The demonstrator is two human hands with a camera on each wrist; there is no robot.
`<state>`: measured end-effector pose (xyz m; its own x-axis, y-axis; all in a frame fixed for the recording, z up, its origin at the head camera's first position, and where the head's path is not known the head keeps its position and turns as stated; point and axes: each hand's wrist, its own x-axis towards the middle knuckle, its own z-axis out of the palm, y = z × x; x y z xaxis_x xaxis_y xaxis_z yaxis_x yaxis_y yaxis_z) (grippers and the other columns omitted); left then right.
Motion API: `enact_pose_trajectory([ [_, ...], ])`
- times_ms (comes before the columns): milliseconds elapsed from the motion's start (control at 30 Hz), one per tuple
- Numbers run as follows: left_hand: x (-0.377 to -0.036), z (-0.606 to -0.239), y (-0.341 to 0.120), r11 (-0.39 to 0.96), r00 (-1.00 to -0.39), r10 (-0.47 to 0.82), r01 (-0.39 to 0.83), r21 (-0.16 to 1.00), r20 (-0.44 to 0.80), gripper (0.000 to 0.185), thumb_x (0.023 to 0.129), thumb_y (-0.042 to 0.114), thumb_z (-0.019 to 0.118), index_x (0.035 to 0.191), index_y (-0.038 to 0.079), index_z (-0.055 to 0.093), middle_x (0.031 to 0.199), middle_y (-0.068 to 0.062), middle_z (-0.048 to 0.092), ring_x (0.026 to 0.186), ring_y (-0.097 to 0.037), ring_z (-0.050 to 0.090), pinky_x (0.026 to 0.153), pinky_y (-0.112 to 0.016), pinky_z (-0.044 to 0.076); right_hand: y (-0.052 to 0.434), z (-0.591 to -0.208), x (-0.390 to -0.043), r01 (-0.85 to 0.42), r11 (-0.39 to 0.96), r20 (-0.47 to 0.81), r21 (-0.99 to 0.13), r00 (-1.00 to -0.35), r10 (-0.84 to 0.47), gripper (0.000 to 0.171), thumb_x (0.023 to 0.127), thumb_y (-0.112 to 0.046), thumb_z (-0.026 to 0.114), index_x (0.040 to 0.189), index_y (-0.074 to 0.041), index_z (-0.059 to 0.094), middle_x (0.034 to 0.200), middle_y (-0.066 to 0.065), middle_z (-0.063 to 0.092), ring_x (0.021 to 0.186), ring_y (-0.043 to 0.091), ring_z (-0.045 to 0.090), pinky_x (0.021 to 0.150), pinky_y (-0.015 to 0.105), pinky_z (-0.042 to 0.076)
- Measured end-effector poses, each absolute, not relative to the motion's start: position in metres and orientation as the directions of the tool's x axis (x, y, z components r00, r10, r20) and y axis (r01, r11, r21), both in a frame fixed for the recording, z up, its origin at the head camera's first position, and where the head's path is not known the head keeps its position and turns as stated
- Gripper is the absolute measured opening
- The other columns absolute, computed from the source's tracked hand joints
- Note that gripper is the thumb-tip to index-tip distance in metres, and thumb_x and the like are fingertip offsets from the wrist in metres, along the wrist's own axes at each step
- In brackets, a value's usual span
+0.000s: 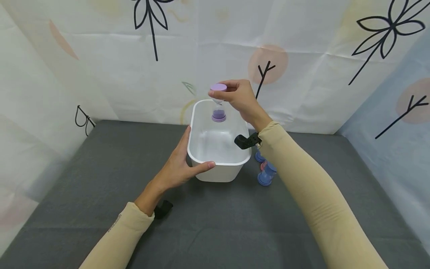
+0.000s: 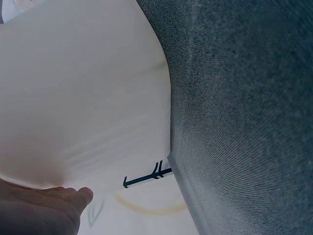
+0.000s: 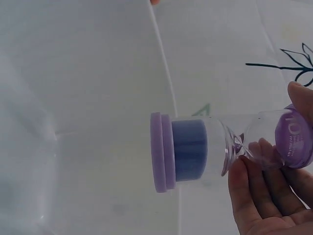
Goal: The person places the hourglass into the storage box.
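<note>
Head view: right hand point(image 1: 239, 98) pinches the purple sand timer point(image 1: 218, 102) by its top cap, fingers curled, timer hanging upright over the white tub point(image 1: 201, 157). Left hand point(image 1: 178, 166) clasps the tub's near rim, thumb over the edge.

Left wrist: only fingertips point(image 2: 73, 196) & grey mat point(image 2: 244, 122); grip not shown here.

Right wrist: timer point(image 3: 195, 149) extends out past the fingertips point(image 3: 257, 169). Looks light, slick, prob. fragile at the clear neck; hold by the caps.

A makeshift recording booth rather than a lived-in room: a grey felt-covered tabletop point(image 1: 100, 179) is boxed in on three sides by creased fabric backdrops point(image 1: 111, 67) (printed with black flower outlines and pale orange circles).
</note>
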<state>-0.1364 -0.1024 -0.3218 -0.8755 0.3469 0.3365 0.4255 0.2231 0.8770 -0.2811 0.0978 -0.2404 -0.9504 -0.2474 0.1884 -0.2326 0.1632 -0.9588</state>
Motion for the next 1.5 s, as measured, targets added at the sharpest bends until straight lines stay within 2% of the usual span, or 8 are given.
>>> enact_pose_trajectory([
  [233,-0.135,-0.320,-0.103,0.252,-0.884,0.340,0.413,0.875,0.320,0.110,0.083,0.015,0.083,0.163,0.015,0.007,0.149,-0.015,0.039,0.123,-0.034,0.050,0.102,-0.053,0.041,0.075,-0.259,-0.296,-0.141,0.313,0.059,-0.939,-0.965,-0.256,0.037,0.084,-0.021,0.086,0.113,-0.003,0.074,0.101,0.008,0.071,0.093,0.020,0.064,0.096,0.043,0.049],
  [433,-0.135,-0.319,-0.103,0.262,-0.888,0.336,0.408,0.875,0.314,0.111,0.083,0.016,0.083,0.163,0.017,0.007,0.154,-0.006,0.036,0.126,-0.024,0.049,0.104,-0.049,0.040,0.066,-0.274,-0.302,-0.054,0.420,-0.044,-0.906,-0.975,-0.220,0.044,0.081,-0.025,0.088,0.116,-0.004,0.073,0.103,0.006,0.070,0.095,0.020,0.063,0.092,0.036,0.051],
  [533,-0.136,-0.320,-0.103,0.252,-0.882,0.340,0.419,0.872,0.326,0.111,0.083,0.015,0.084,0.163,0.017,0.007,0.156,-0.006,0.034,0.127,-0.023,0.048,0.105,-0.048,0.040,0.066,-0.280,-0.303,-0.047,0.451,-0.053,-0.891,-0.977,-0.208,0.048,0.081,-0.026,0.089,0.120,-0.004,0.072,0.105,0.006,0.071,0.097,0.020,0.063,0.090,0.034,0.051],
  [733,-0.136,-0.321,-0.102,0.243,-0.877,0.341,0.429,0.870,0.338,0.110,0.083,0.014,0.083,0.163,0.018,0.009,0.154,-0.004,0.036,0.127,-0.022,0.049,0.103,-0.047,0.042,0.067,-0.287,-0.304,-0.054,0.448,-0.047,-0.892,-0.976,-0.212,0.049,0.080,-0.023,0.089,0.120,-0.001,0.071,0.102,0.009,0.071,0.093,0.020,0.064,0.092,0.039,0.052],
  [900,-0.135,-0.321,-0.102,0.242,-0.877,0.340,0.429,0.870,0.338,0.108,0.083,0.014,0.083,0.162,0.019,0.010,0.152,-0.004,0.038,0.124,-0.022,0.051,0.102,-0.047,0.042,0.066,-0.294,-0.306,-0.079,0.472,-0.034,-0.878,-0.973,-0.228,0.050,0.079,-0.021,0.090,0.121,-0.002,0.073,0.102,0.008,0.073,0.091,0.016,0.064,0.085,0.031,0.050],
  [1033,-0.135,-0.320,-0.101,0.254,-0.881,0.341,0.424,0.869,0.329,0.109,0.084,0.016,0.083,0.163,0.018,0.008,0.155,-0.004,0.035,0.127,-0.020,0.048,0.105,-0.046,0.039,0.067,-0.298,-0.307,-0.099,0.515,-0.031,-0.851,-0.971,-0.237,0.048,0.078,-0.021,0.091,0.118,-0.001,0.074,0.103,0.008,0.074,0.092,0.016,0.062,0.083,0.030,0.048],
  [1300,-0.135,-0.318,-0.100,0.265,-0.884,0.341,0.416,0.870,0.319,0.109,0.084,0.014,0.082,0.163,0.014,0.006,0.160,-0.008,0.029,0.130,-0.025,0.046,0.106,-0.047,0.038,0.067,-0.301,-0.309,-0.122,0.576,-0.027,-0.808,-0.970,-0.243,0.043,0.077,-0.019,0.091,0.112,0.000,0.076,0.105,0.010,0.074,0.094,0.018,0.061,0.084,0.030,0.048],
  [1500,-0.135,-0.317,-0.100,0.263,-0.888,0.339,0.407,0.875,0.311,0.110,0.083,0.013,0.082,0.163,0.013,0.006,0.160,-0.009,0.029,0.129,-0.026,0.048,0.106,-0.050,0.040,0.067,-0.300,-0.309,-0.120,0.611,-0.059,-0.783,-0.962,-0.265,0.046,0.076,-0.014,0.091,0.116,0.002,0.074,0.110,0.013,0.073,0.098,0.020,0.062,0.087,0.030,0.049],
])
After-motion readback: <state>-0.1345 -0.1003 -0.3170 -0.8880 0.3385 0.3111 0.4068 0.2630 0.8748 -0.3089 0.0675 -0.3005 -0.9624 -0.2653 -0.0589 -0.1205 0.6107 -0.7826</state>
